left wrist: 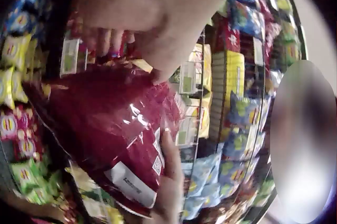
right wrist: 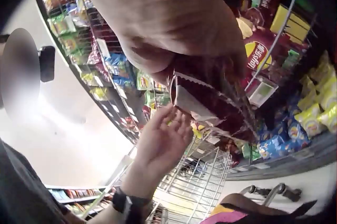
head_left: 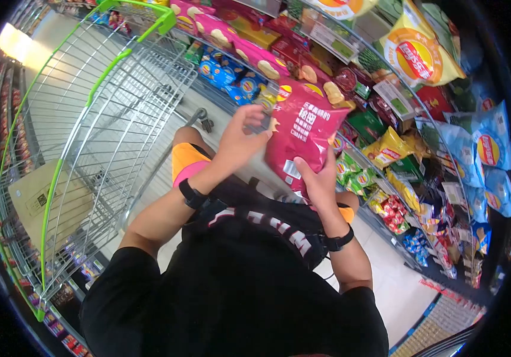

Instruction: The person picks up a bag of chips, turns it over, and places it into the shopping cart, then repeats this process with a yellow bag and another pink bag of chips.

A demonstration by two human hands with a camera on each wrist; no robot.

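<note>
A dark red bag of potato chips (head_left: pixel 303 149) with white printing is held up before the body. My right hand (head_left: pixel 321 181) grips it by the lower right side, thumb across the front near a white barcode label. In the left wrist view that thumb presses the red chip bag (left wrist: pixel 113 116) beside the label. My left hand (head_left: pixel 245 135) is at the bag's left edge, fingers loosely bent and thumb tip right at the edge. From the right wrist view, the left hand (right wrist: pixel 164 142) shows its palm, with fingers apart close to the bag.
A wire shopping cart (head_left: pixel 106 89) with green edging stands at the left, a brown cardboard box (head_left: pixel 50 199) inside it. Ahead and to the right, wire shelves hold many snack bags, among them yellow chip bags (head_left: pixel 416 50) and light blue bags (head_left: pixel 491 149).
</note>
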